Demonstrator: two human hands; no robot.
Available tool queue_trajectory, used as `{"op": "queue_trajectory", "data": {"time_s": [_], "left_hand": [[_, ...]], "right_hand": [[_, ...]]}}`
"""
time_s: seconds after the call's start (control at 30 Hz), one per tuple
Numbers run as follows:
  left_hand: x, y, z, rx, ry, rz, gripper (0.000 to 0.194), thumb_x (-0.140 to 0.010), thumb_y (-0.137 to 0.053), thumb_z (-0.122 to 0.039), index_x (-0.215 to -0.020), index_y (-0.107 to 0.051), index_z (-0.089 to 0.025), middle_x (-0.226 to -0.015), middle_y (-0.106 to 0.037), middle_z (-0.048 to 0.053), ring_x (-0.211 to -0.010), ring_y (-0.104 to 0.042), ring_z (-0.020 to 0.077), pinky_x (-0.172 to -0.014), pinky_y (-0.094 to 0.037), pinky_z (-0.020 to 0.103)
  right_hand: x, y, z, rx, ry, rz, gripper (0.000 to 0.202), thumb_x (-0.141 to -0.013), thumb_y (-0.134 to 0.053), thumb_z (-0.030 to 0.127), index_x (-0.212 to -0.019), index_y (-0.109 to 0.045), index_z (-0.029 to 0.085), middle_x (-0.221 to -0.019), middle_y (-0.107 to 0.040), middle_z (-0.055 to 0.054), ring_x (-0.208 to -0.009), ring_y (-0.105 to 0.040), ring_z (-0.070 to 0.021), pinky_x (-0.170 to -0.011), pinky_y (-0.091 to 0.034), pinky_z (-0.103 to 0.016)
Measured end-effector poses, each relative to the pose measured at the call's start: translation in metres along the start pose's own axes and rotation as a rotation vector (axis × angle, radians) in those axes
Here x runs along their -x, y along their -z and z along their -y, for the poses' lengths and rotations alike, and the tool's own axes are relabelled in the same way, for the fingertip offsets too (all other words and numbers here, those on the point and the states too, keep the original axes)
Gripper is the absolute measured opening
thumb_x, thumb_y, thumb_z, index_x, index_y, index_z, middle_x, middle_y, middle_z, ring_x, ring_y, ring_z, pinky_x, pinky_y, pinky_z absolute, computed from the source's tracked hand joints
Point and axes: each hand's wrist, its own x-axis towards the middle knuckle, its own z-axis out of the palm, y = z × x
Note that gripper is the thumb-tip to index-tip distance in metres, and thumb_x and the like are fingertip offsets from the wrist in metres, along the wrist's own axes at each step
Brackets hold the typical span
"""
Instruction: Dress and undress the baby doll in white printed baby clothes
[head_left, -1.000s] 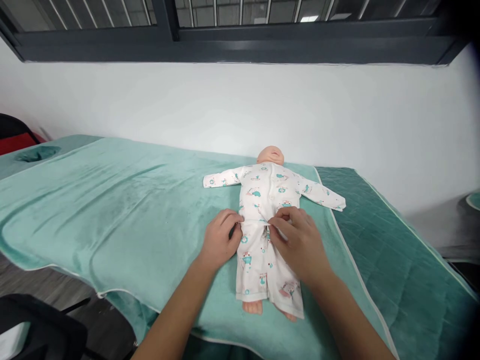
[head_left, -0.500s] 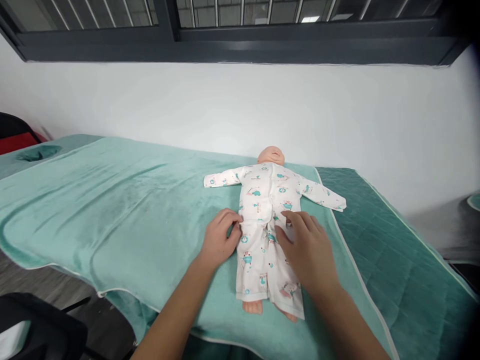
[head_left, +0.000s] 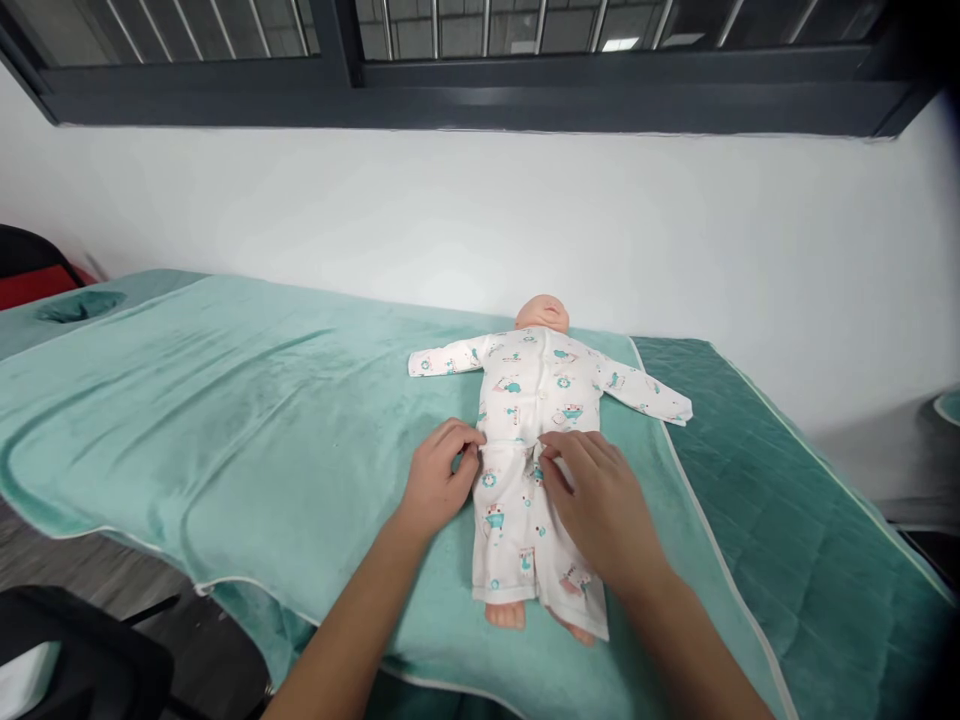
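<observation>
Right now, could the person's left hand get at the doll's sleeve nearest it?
Probably yes: the sleeve lies a little beyond the left hand, with only the green blanket visible between them.

Doll point(head_left: 541, 313) supine on green blanket point(head_left: 337, 400), arms point(head_left: 448, 359) outspread; white shirt point(head_left: 541, 385), trousers point(head_left: 504, 535) (teal-pink prints).

Bare forearms point(head_left: 361, 610) reaching forward, left hand point(head_left: 441, 478) curled in a pinch, right hand point(head_left: 600, 500) arched palm down — pinching too.
</observation>
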Motion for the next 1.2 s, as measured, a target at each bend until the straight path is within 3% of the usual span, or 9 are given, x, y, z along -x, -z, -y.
{"op": "queue_trajectory", "data": {"time_s": [0.17,0.27,0.47,0.53,0.63,0.7,0.87,1.0,1.2], "left_hand": [[-0.001,-0.001,0.004,0.050,0.084,-0.036,0.018,-0.088,-0.048,-0.010,-0.087,-0.062,-0.021,-0.088,-0.063,0.001,-0.083,-0.059,0.0142,-0.075,-0.046,0.029],[-0.010,0.005,0.016,0.026,0.211,-0.102,0.017,-0.086,-0.048,-0.012,-0.085,-0.062,-0.022,-0.089,-0.065,0.001,-0.085,-0.061,0.0152,-0.075,-0.049,0.028],[-0.063,0.040,0.068,-0.594,0.339,-0.058,0.050,-0.084,-0.051,-0.017,-0.133,-0.057,-0.021,-0.134,-0.060,0.011,-0.131,-0.048,0.0295,-0.109,-0.040,0.044],[-0.081,0.046,0.087,-0.708,0.436,0.048,0.057,-0.089,-0.048,-0.023,-0.146,-0.046,-0.025,-0.144,-0.055,0.010,-0.139,-0.041,0.0320,-0.112,-0.037,0.050],[-0.097,0.045,0.107,-0.776,0.503,0.156,0.055,-0.096,-0.039,-0.028,-0.150,-0.040,-0.031,-0.149,-0.052,0.007,-0.141,-0.041,0.0318,-0.112,-0.034,0.055],[-0.099,0.041,0.114,-0.807,0.485,0.154,0.053,-0.098,-0.035,-0.027,-0.150,-0.041,-0.033,-0.148,-0.053,0.006,-0.140,-0.043,0.0299,-0.113,-0.032,0.055],[-0.094,0.039,0.117,-0.798,0.493,0.070,0.049,-0.100,-0.029,-0.028,-0.145,-0.049,-0.033,-0.137,-0.063,0.008,-0.135,-0.051,0.0269,-0.112,-0.036,0.048],[-0.091,0.043,0.119,-0.712,0.456,-0.046,0.050,-0.100,-0.028,-0.023,-0.141,-0.054,-0.030,-0.146,-0.056,0.002,-0.131,-0.054,0.0231,-0.107,-0.042,0.038],[-0.088,0.045,0.122,-0.697,0.441,-0.147,0.054,-0.099,-0.026,-0.018,-0.147,-0.044,-0.032,-0.157,-0.041,-0.006,-0.135,-0.051,0.0191,-0.107,-0.043,0.035]], "right_hand": [[0.012,0.008,-0.002,-0.232,-0.012,-0.027,0.013,-0.096,-0.052,0.019,-0.106,-0.060,0.023,-0.101,-0.067,-0.003,-0.096,-0.060,-0.0198,-0.084,-0.046,-0.035],[0.010,0.018,-0.023,-0.284,-0.083,-0.103,0.014,-0.096,-0.053,0.024,-0.107,-0.062,0.024,-0.104,-0.066,-0.004,-0.096,-0.062,-0.0186,-0.084,-0.049,-0.032],[-0.005,0.023,-0.141,0.044,-0.326,-0.234,0.040,-0.091,-0.055,0.037,-0.125,-0.059,0.017,-0.119,-0.064,-0.015,-0.112,-0.059,-0.0305,-0.093,-0.049,-0.043],[-0.003,0.022,-0.179,0.236,-0.442,-0.152,0.051,-0.093,-0.050,0.040,-0.135,-0.054,0.011,-0.131,-0.059,-0.022,-0.126,-0.052,-0.0372,-0.104,-0.042,-0.050],[0.004,0.017,-0.211,0.350,-0.722,0.022,0.063,-0.096,-0.041,0.051,-0.144,-0.048,0.010,-0.136,-0.056,-0.026,-0.127,-0.050,-0.0438,-0.101,-0.042,-0.058],[0.008,0.013,-0.217,0.328,-0.802,0.099,0.062,-0.097,-0.035,0.053,-0.145,-0.049,0.016,-0.138,-0.058,-0.022,-0.128,-0.051,-0.0430,-0.099,-0.044,-0.058],[0.010,0.005,-0.216,0.292,-0.699,0.130,0.056,-0.097,-0.036,0.049,-0.144,-0.051,0.024,-0.146,-0.054,-0.010,-0.135,-0.047,-0.0361,-0.106,-0.041,-0.056],[0.011,0.003,-0.223,0.267,-0.710,0.111,0.058,-0.096,-0.037,0.051,-0.143,-0.053,0.020,-0.147,-0.054,-0.010,-0.134,-0.047,-0.0369,-0.107,-0.041,-0.053],[0.017,-0.002,-0.241,0.232,-0.530,-0.029,0.064,-0.093,-0.039,0.048,-0.146,-0.044,0.012,-0.153,-0.044,-0.018,-0.139,-0.041,-0.0346,-0.114,-0.030,-0.049]]}}
